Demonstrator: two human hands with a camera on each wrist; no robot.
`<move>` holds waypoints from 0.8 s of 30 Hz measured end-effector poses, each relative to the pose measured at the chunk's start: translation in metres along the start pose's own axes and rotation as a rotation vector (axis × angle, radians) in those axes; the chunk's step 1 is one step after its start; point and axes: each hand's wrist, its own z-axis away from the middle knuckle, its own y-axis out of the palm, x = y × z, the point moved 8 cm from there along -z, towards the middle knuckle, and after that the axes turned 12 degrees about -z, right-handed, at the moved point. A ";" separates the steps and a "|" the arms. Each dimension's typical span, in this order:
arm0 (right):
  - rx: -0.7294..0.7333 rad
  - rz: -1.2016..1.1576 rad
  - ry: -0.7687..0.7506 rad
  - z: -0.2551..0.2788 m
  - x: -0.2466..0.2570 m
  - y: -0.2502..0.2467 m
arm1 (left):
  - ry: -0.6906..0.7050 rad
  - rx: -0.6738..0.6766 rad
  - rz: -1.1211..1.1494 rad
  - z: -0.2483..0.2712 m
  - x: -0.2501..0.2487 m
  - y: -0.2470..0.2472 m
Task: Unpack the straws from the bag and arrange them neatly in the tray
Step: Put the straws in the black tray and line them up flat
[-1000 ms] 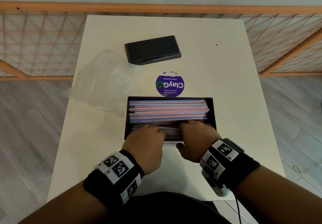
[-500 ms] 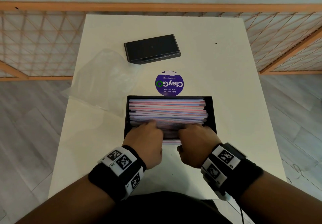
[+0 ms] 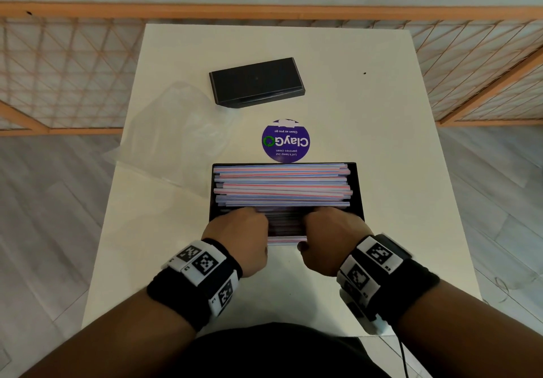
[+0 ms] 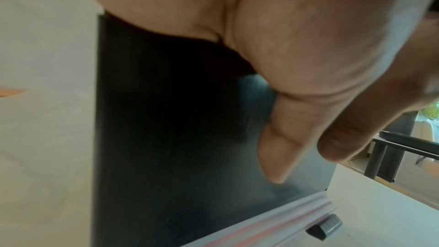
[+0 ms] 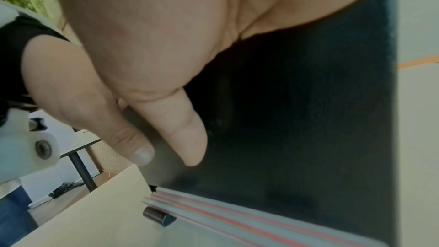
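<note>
A black tray (image 3: 359, 189) in mid-table holds several pink- and blue-striped straws (image 3: 282, 183) lying left to right. My left hand (image 3: 241, 230) and right hand (image 3: 329, 230) sit side by side at the tray's near wall. Their fingers curl over the rim onto the nearest straws and hide them. In the left wrist view my thumb (image 4: 280, 147) lies against the outer tray wall (image 4: 166, 138). The right thumb (image 5: 185, 129) does the same on the wall (image 5: 308, 119). A few loose straws (image 3: 286, 240) lie on the table just outside that wall.
The empty clear bag (image 3: 176, 136) lies crumpled at the left of the white table (image 3: 396, 172). A black box (image 3: 257, 82) sits farther back, and a round purple sticker (image 3: 286, 141) lies just beyond the tray. An orange lattice fence (image 3: 58, 63) stands behind.
Both hands have stayed at the tray's near wall, shifting only slightly. The loose straws outside the wall have not moved.
</note>
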 end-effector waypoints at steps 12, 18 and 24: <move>0.011 -0.020 0.005 -0.002 -0.002 0.002 | -0.010 0.005 -0.023 0.002 0.000 -0.004; -0.240 -0.027 -0.153 0.018 0.010 -0.018 | 0.142 -0.427 -0.064 0.026 -0.009 -0.038; -0.508 -0.042 -0.281 0.047 0.004 -0.033 | 0.014 -0.437 -0.136 0.029 0.016 -0.029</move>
